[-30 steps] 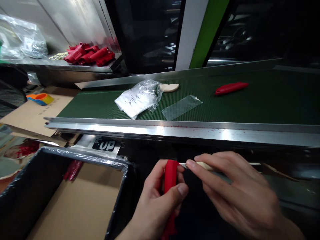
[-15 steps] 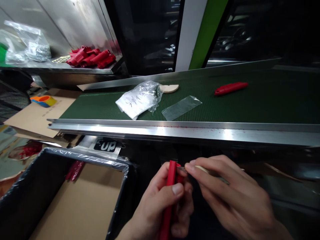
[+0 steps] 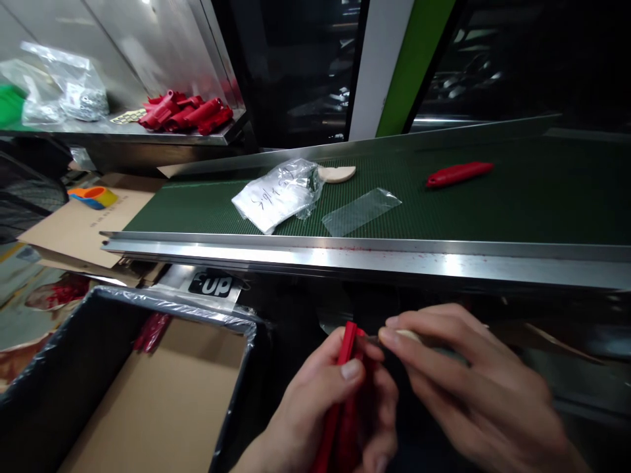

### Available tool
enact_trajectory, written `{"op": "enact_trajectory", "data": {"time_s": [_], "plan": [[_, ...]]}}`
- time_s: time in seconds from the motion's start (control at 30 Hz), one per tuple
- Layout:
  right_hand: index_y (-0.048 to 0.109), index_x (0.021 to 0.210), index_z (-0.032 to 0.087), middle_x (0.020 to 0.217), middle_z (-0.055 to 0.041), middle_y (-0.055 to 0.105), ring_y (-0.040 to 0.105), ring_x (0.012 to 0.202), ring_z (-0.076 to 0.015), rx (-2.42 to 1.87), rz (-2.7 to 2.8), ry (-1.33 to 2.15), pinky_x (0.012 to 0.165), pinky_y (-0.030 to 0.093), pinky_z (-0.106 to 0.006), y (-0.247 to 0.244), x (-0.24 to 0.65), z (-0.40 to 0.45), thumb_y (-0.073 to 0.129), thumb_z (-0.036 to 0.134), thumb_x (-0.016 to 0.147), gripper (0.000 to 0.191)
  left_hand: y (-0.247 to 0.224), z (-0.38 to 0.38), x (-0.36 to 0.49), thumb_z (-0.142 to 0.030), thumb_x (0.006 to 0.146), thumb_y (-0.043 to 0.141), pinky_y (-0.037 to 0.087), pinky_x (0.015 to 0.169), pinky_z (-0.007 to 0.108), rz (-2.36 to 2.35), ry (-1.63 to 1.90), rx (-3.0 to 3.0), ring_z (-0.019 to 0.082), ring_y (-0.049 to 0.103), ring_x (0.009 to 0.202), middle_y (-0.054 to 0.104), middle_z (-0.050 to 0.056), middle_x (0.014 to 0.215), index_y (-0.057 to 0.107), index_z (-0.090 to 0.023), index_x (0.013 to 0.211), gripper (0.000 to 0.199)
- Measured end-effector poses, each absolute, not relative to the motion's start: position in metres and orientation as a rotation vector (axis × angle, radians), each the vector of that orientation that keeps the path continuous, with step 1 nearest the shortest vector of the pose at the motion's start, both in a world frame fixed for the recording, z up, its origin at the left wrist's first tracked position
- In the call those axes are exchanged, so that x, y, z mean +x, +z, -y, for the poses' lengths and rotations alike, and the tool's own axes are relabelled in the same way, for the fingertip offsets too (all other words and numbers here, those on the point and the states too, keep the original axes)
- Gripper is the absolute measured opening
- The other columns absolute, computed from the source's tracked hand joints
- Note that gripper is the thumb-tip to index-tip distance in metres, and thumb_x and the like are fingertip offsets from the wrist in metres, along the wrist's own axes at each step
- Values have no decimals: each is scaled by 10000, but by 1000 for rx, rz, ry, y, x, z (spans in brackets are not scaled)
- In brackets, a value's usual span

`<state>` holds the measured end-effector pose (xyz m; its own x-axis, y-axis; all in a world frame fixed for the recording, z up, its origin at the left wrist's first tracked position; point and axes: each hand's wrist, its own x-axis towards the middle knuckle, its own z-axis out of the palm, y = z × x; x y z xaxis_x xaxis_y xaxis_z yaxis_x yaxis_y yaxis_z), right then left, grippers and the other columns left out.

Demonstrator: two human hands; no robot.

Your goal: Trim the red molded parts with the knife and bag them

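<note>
My left hand [image 3: 320, 410] grips a long red plastic part [image 3: 345, 368], held upright below the belt's steel edge. My right hand [image 3: 473, 387] pinches a small pale-handled tool [image 3: 408, 336] whose tip touches the top of the red part. On the green conveyor belt [image 3: 493, 210] lie another red part [image 3: 459, 174], an empty clear bag [image 3: 361, 211], a crumpled bag with writing [image 3: 279, 194] and a pale wooden piece [image 3: 337, 173].
A cardboard box [image 3: 148, 401] lined with black plastic stands open at the lower left. A pile of red parts [image 3: 185, 112] and clear bags [image 3: 64, 92] sit on a steel shelf at the back left. Flat cardboard [image 3: 79, 220] with an orange-yellow object [image 3: 93, 195] lies left of the belt.
The red part has turned in my left hand, now showing its narrow edge, and my fingers have closed round it. Both hands have sunk slightly. The tool stays at its top.
</note>
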<state>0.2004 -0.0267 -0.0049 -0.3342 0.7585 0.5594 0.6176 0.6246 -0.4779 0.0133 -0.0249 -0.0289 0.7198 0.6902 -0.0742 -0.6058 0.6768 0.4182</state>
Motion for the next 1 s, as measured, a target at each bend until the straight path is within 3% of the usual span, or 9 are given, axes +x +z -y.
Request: {"op": "enact_trajectory", "data": {"time_s": [0.3, 0.63, 0.8, 0.9, 1.0], "plan": [[542, 1350, 242, 1171, -81, 587, 538, 1053, -223, -1084, 2199, 127, 818, 481, -381, -13, 206, 30, 574, 55, 882, 505, -24, 25, 17, -369, 986, 379, 452, 417, 161, -243, 714, 383, 81, 526, 418, 642, 54, 758, 462, -189, 1072, 217], [613, 1242, 219, 1106, -83, 632, 579, 1005, -247, -1093, 2113, 62, 798, 485, -415, -12, 201, 29, 555, 28, 860, 431, -21, 25, 18, -390, 982, 370, 434, 388, 162, -295, 699, 380, 85, 503, 385, 631, 44, 711, 447, -194, 1034, 217], [623, 1236, 298, 1110, -74, 648, 595, 1007, -269, -1156, 2126, -102, 853, 459, -487, -20, 199, 32, 539, 84, 896, 410, -11, 25, 20, -418, 963, 396, 405, 361, 166, -334, 679, 352, 93, 480, 350, 597, 33, 636, 478, -172, 986, 261], [606, 1268, 329, 1117, -73, 648, 595, 997, -274, -1189, 2127, -208, 873, 442, -504, -22, 203, 37, 529, 72, 904, 453, -6, 26, 21, -404, 968, 375, 408, 375, 169, -441, 658, 273, 98, 505, 360, 614, 49, 681, 465, -172, 1015, 253], [495, 1405, 337, 1093, -83, 633, 595, 964, -265, -1226, 2088, -240, 838, 464, -476, -15, 207, 41, 601, 60, 867, 614, -11, 30, 20, -397, 991, 293, 418, 373, 169, -584, 635, 150, 102, 527, 373, 609, 34, 702, 459, -184, 1041, 274]]}}
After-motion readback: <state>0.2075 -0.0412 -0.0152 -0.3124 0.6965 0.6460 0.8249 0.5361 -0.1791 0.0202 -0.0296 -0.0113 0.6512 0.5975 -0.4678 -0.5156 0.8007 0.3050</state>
